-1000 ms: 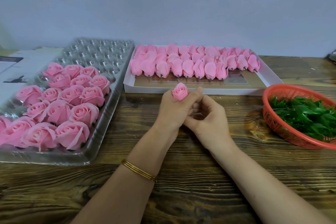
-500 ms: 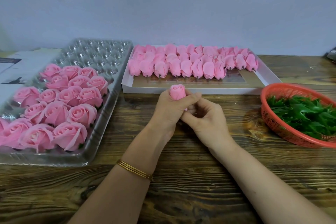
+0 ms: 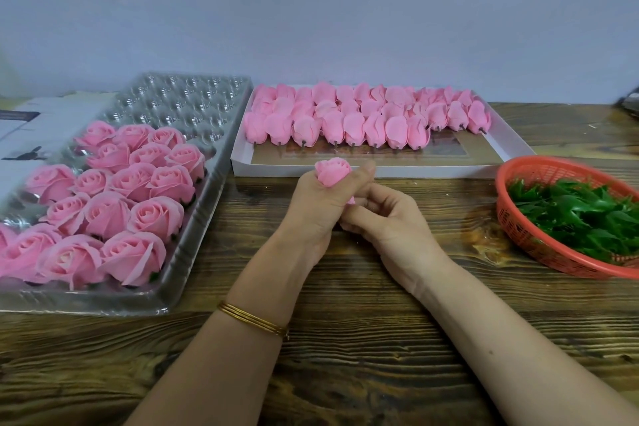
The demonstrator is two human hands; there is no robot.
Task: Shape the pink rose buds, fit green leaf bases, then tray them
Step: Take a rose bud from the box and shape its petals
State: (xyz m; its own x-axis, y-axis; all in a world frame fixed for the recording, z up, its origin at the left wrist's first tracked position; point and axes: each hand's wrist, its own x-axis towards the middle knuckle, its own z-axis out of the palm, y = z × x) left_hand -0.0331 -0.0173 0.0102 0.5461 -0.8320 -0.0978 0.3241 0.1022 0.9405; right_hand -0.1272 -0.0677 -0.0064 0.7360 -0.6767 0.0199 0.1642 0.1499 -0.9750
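Head view. A left hand (image 3: 318, 204) grips one pink bud (image 3: 332, 174) above the tabletop (image 3: 345, 339). Its fingers curl round the lower half and the thumb lies along the bud's right side, so only the top petals show. The right hand (image 3: 390, 218) touches the left from the right. Its fingers are curled and appear to pinch the bud's base, where a sliver of pink shows below the left thumb.

The bud sits just in front of the white box (image 3: 380, 170), whose rows of unshaped buds (image 3: 345, 121) lie with stubs toward the viewer. To the left, a clear tray (image 3: 193, 104) holds opened roses (image 3: 138, 183) in its near rows; its far cups hold nothing. To the right, well apart from both hands, a red basket (image 3: 539, 253) holds green leaves (image 3: 581, 215).

The step in hand is judged to be shaping, as no leaf is on this bud. The next move probably calls for the right hand to release, reach to the basket, and push a leaf onto the base while the left keeps the petals unsquashed.
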